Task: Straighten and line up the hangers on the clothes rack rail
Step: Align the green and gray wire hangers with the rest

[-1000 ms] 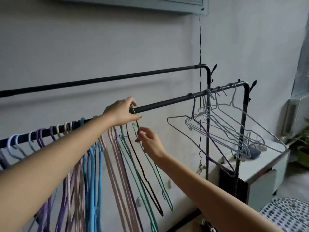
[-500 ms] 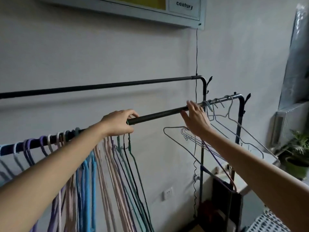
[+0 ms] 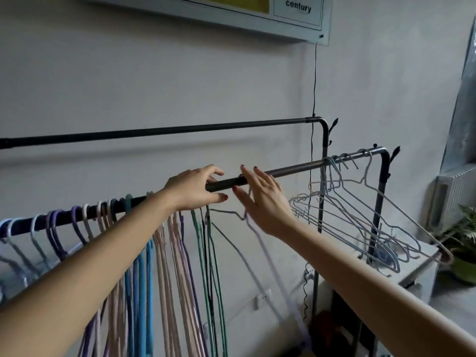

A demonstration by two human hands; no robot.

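The black front rail (image 3: pixel 291 168) slopes up to the right. My left hand (image 3: pixel 195 188) is wrapped around it, at the right end of a tight row of coloured hangers (image 3: pixel 164 266) that hang straight down. Just right of it, my right hand (image 3: pixel 262 199) has its fingers spread against the rail. A lilac hanger (image 3: pixel 266 256) is hooked there, and its neck runs between my thumb and palm. A bunch of pale wire hangers (image 3: pixel 360 215) hangs askew at the rail's right end.
A second black rail (image 3: pixel 180 130) runs behind and higher, against the wall. A thin cable (image 3: pixel 314 86) drops from a framed board (image 3: pixel 296 19). A white cabinet (image 3: pixel 417 266), a potted plant (image 3: pixel 463 240) and a radiator (image 3: pixel 456 191) stand to the right.
My right hand went from the green hanger to the right-hand bunch, then came back left along the rail with the lilac hanger. My left hand stayed on the rail.
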